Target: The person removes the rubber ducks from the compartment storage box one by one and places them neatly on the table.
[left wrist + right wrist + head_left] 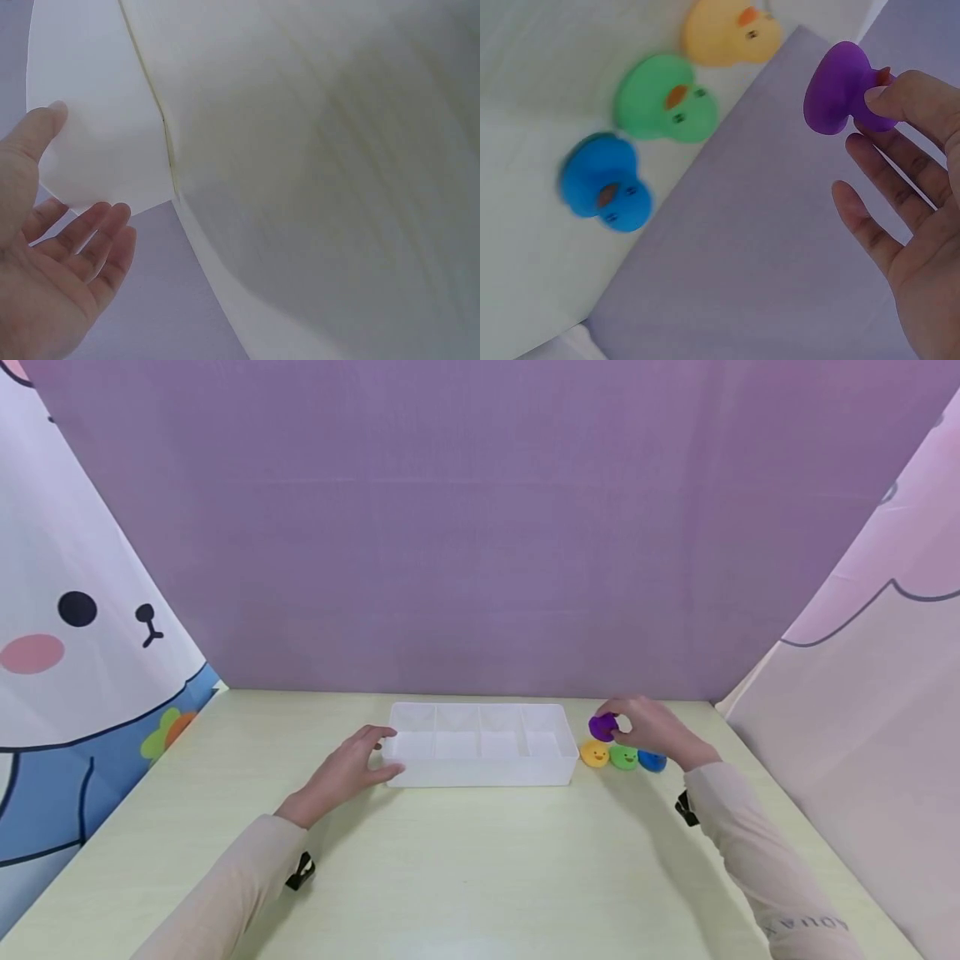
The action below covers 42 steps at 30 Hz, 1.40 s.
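My right hand [651, 727] pinches a purple rubber duck [840, 90] between thumb and fingers, raised over the table by the box's right end. Its other fingers spread loosely in the right wrist view. Just below, a yellow duck [595, 754], a green duck [624, 757] and a blue duck [652, 762] sit in a row. A white box [480, 772] with several compartments stands at the table's far middle. At its left end is my left hand [348, 774], fingers loosely bent and thumb apart, with the fingertips right at the box wall [105, 157].
The pale wooden table [465, 877] runs back to a purple cloth wall [480, 527]. A printed cartoon curtain [75, 710] borders the left side, and a pink and cream curtain [862, 718] borders the right.
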Motion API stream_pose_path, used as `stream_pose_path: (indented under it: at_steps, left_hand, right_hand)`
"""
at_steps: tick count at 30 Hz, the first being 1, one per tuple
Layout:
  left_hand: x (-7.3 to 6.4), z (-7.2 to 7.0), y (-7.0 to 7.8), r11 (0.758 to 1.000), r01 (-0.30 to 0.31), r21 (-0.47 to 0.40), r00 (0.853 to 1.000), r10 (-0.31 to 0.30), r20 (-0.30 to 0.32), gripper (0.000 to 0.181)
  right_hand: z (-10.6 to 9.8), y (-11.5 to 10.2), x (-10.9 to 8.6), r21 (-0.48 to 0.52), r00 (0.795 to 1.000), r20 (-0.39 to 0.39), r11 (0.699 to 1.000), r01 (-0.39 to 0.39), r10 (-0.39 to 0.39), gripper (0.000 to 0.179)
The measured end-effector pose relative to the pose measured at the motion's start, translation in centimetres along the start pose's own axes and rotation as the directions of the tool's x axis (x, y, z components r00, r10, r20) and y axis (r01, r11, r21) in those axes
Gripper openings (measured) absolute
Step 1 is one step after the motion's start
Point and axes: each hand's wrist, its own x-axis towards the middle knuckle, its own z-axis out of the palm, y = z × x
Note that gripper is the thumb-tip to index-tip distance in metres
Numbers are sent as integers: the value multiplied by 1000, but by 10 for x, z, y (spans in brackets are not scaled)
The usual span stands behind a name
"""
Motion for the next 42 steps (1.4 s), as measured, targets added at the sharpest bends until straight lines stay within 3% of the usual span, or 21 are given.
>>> stream_pose_path:
  at_steps: [16,30,37,42]
  left_hand:
    - [0,1,-1,1000,7,1,1000,-7,2,60]
    - [2,3,-1,1000,5,5,1000,-5,2,61]
    - [1,1,0,1000,16,-1,1000,-16,6,61]
    - [1,1,0,1000,11,5,1000,-11,5,61]
  right_hand:
    - [0,41,-33,-11,999,-10,999,-46,46,27]
    - [-8,68,-57,-2,997,-55,998,-63,63,27]
    - [-4,85,-66,3,992,-118,999,-51,51,28]
    - [-4,89,-73,-5,991,-114,998,-69,68,29]
